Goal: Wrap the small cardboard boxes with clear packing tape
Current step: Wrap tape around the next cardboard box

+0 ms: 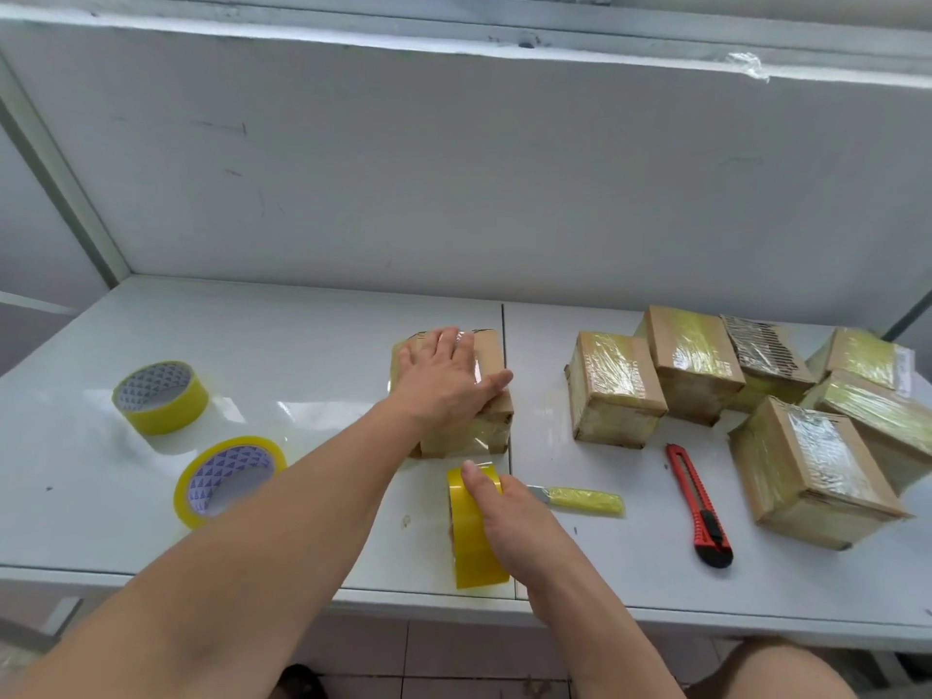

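The left hand lies flat, fingers straight, on a small cardboard box at the middle of the white table. The right hand grips a yellowish tape roll standing just in front. No writing can be read.

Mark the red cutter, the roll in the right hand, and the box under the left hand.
Red cutter [698,504], head view: middle of its body.
Roll [471,537], head view: outer yellow face.
Box [491,353], head view: bare top, right of the fingers.
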### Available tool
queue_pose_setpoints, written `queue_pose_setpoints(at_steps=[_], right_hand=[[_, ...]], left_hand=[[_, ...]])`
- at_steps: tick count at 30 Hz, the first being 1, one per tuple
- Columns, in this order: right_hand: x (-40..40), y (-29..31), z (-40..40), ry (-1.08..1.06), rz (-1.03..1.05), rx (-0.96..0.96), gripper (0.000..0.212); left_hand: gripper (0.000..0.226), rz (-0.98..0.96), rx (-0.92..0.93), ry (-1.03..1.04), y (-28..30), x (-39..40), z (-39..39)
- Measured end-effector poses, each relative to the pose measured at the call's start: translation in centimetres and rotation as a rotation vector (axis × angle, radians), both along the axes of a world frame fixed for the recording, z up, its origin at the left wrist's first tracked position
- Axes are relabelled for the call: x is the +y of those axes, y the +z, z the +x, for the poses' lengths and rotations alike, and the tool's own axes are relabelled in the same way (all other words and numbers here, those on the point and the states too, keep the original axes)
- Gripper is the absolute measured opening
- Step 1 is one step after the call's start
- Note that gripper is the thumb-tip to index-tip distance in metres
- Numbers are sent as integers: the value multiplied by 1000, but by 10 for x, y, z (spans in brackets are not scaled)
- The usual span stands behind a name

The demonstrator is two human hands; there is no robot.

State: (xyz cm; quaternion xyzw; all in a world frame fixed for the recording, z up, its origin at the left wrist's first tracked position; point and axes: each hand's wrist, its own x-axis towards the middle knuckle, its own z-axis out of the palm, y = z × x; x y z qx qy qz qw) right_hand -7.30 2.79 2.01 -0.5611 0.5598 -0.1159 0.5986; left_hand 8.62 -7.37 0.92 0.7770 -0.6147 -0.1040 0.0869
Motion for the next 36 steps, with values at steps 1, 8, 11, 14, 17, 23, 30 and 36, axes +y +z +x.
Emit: queue_pose_setpoints(at_steps=[1, 8, 11, 14, 17, 23, 30, 36], right_hand=[[-2, 3, -2, 7, -4, 13, 79], [-33, -12, -34, -67, -246, 147, 48], [-45, -33, -50, 36, -563, 554, 28], [-48, -48, -60, 88, -600, 717, 44], [-46, -56, -63, 124, -658, 759, 43], [-46, -67, -56, 135, -741, 775, 24], [-51, -61, -52, 179, -716, 804, 21], [-51, -34, -49, 102, -602, 606, 17]], left_hand=[[85, -106, 29, 20, 0, 5, -1], [34, -443, 618, 479, -12, 103, -43], [39, -176, 1083, 646, -21, 120, -52], [24, -54, 1326, 686, -13, 124, -56], [16, -6, 1452, 717, -1, 123, -56], [19, 1, 1488, 747, 3, 119, -53], [18, 18, 1674, 799, 2, 115, -59], [18, -62, 1653, 764, -7, 110, -55]])
